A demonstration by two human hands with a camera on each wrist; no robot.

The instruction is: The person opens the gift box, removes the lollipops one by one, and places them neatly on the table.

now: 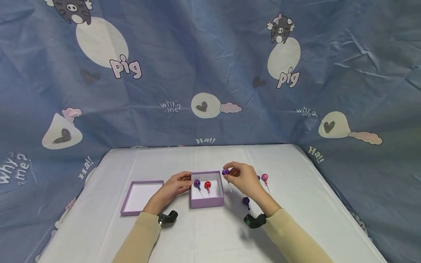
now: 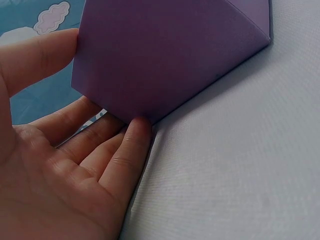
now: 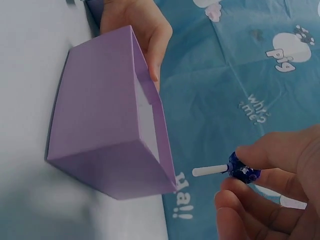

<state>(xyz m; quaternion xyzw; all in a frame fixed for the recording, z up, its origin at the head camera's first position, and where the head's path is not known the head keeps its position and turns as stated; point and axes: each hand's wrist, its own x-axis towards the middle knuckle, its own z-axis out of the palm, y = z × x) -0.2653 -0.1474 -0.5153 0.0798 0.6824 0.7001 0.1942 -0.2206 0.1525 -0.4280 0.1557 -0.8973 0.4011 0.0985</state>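
Above the right rim of a lilac box (image 1: pixel 208 202), my right hand (image 1: pixel 244 179) pinches a purple-wrapped lollipop (image 3: pixel 243 170) by its candy head between thumb and fingers. Its white stick points toward the box in the right wrist view. My left hand (image 1: pixel 175 187) holds the box at its left side, thumb (image 2: pixel 60 47) at the rim and fingers against the outer wall. Inside the box lie a purple lollipop (image 1: pixel 197 183) and a red lollipop (image 1: pixel 208 185), sticks toward the near side.
A shallow lilac lid (image 1: pixel 126 199) lies left of the box, inside facing up. To the right are a pink lollipop (image 1: pixel 265 177), a dark purple lollipop (image 1: pixel 246 201) and another purple one (image 1: pixel 258 177), partly hidden by my right hand. A patterned blue cloth (image 1: pixel 210 73) hangs behind the table.
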